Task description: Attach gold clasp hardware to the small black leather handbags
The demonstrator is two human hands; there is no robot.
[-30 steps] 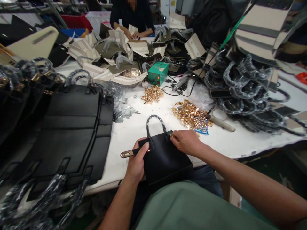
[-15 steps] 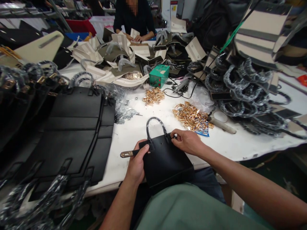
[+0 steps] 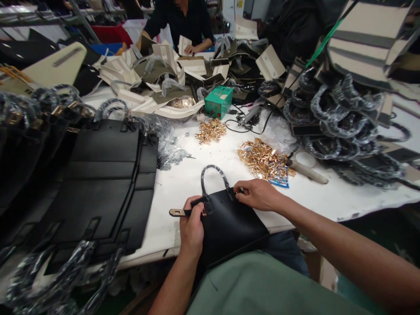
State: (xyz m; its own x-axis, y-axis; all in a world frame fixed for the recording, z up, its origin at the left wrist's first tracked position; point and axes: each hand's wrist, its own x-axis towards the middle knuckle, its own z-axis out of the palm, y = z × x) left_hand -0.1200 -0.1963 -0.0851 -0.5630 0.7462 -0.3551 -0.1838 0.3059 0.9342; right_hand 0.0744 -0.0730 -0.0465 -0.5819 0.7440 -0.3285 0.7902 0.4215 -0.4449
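A black handbag (image 3: 234, 223) with a plastic-wrapped handle (image 3: 214, 168) rests tilted against my lap and the table edge. My left hand (image 3: 193, 223) is closed on its upper left corner, thumb beside the handle base. Out past that hand sticks a black strap with a gold metal plate (image 3: 177, 212). At the upper right corner of the bag, my right hand (image 3: 254, 194) pinches the edge near a small metal fitting, mostly hidden by the fingers.
Piles of gold metal fittings (image 3: 262, 159) and smaller gold pieces (image 3: 211, 130) lie beyond the bag, near a green box (image 3: 218, 103). Black bag panels (image 3: 101, 175) are stacked left, wrapped handles (image 3: 331, 113) right. A person (image 3: 183, 26) works across the table.
The bag and both hands have shifted slightly down in view, with the left hand also a little right. Across the table, the person's one arm has swung out to the left.
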